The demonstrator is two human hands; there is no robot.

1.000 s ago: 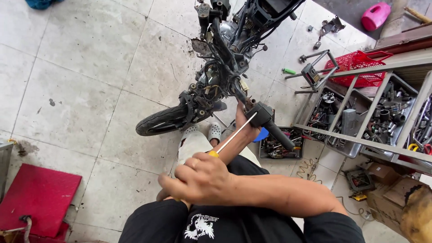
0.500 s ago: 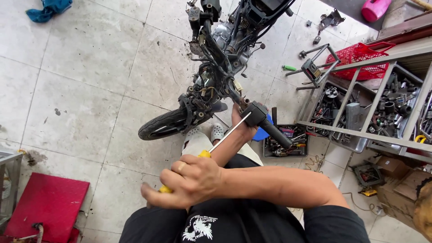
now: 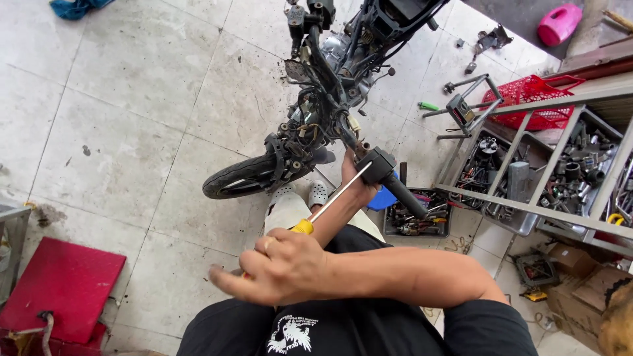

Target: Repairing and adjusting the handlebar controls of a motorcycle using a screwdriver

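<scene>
Screwdriver (image 3: pixel 333 200) clenched in our right hand (image 3: pixel 280 267), tip meeting handlebar switch housing (image 3: pixel 376 165); left hand (image 3: pixel 353 188) wraps underneath, steadying it.

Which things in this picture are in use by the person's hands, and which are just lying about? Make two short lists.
In use:
right hand
yellow-handled long-shafted screwdriver
left hand
black motorcycle handlebar switch housing
stripped black motorcycle

Lying about:
red plastic basket
pink plastic jug
blue rag
flat red metal stand
grey metal rack of spare parts
</scene>
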